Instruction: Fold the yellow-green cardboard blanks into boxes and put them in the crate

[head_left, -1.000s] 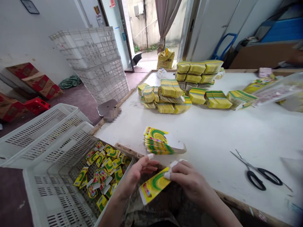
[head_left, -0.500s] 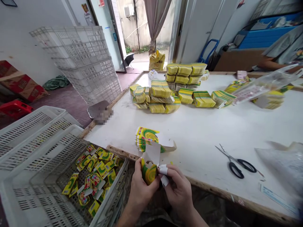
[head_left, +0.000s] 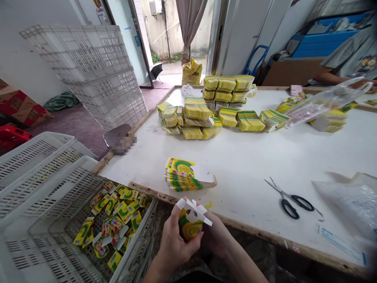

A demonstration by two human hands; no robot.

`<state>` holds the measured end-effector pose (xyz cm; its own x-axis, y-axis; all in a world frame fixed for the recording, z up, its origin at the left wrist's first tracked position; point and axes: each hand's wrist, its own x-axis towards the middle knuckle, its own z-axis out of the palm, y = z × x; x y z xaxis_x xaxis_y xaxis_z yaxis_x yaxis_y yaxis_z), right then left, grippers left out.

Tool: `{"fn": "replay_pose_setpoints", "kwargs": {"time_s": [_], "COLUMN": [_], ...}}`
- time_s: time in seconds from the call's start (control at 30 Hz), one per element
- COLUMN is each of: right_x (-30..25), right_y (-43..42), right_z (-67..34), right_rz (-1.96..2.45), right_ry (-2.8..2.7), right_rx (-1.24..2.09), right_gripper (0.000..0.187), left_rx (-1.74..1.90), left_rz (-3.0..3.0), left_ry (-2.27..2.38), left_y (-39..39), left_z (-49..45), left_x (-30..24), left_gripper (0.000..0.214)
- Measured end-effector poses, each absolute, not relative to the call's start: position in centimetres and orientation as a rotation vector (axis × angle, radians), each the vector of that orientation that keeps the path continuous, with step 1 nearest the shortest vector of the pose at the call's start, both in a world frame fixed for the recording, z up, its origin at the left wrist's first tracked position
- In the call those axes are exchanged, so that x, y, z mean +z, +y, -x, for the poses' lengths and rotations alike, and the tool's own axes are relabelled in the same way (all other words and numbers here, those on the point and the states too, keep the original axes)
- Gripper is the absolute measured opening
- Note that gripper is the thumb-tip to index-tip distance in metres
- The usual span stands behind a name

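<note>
A small yellow and green cardboard box (head_left: 191, 228) is between my hands at the table's front edge, its white top flaps with cut-outs facing up. My left hand (head_left: 173, 240) is closed round its left side, thumb across the front. My right hand (head_left: 218, 236) grips its right side near the flaps; some of those fingers are hidden behind the box. Just beyond lies a stack of flat printed cartons (head_left: 181, 177), one with a white inner side showing. To the lower left, a white plastic crate (head_left: 134, 239) holds many small yellow boxes (head_left: 125, 210).
Bundled cartons (head_left: 196, 108) are piled at the far middle of the white table (head_left: 235, 165). Black-handled scissors (head_left: 287, 200) and a clear plastic bag (head_left: 350, 204) lie to the right. Stacked crates (head_left: 94, 70) stand left. A person (head_left: 350, 59) sits at the far right.
The tall white flap that stood up on the box is now folded down. My right hand has moved in against the box's right side. The whole view has shifted slightly.
</note>
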<state>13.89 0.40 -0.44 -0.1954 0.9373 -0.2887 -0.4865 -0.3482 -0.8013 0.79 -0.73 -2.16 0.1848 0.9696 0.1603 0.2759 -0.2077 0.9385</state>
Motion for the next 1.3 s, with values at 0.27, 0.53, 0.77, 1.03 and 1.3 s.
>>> {"fn": "replay_pose_setpoints", "kwargs": {"time_s": [0.27, 0.53, 0.77, 1.03, 1.3], "right_x": [-0.6, -0.7, -0.5, -2.0, 0.4], "right_y": [-0.1, 1.3, -0.8, -0.3, 0.7], "right_z": [-15.3, -15.3, -15.3, -17.0, -18.9], "right_rz": [0.949, 1.151, 1.099, 1.187, 1.188], "right_ry": [-0.690, -1.052, -1.665, -1.788, -2.049], "right_rx": [1.639, 1.499, 1.135, 0.869, 0.934], "right_gripper": [0.045, 0.033, 0.057, 0.055, 0.026], "left_rx": [0.984, 0.718, 0.738, 0.819, 0.708], "left_rz": [-1.721, -1.848, -1.741, -1.910, -1.953], "left_ry": [1.302, 1.233, 1.166, 1.397, 1.309], "left_y": [0.0, -0.4, 0.3, 0.3, 1.2], "left_z": [-0.5, -0.9, -1.2, 0.4, 1.5], "left_x": [-1.7, -1.6, -1.6, -2.1, 0.4], "left_gripper": [0.059, 0.060, 0.078, 0.064, 0.063]}}
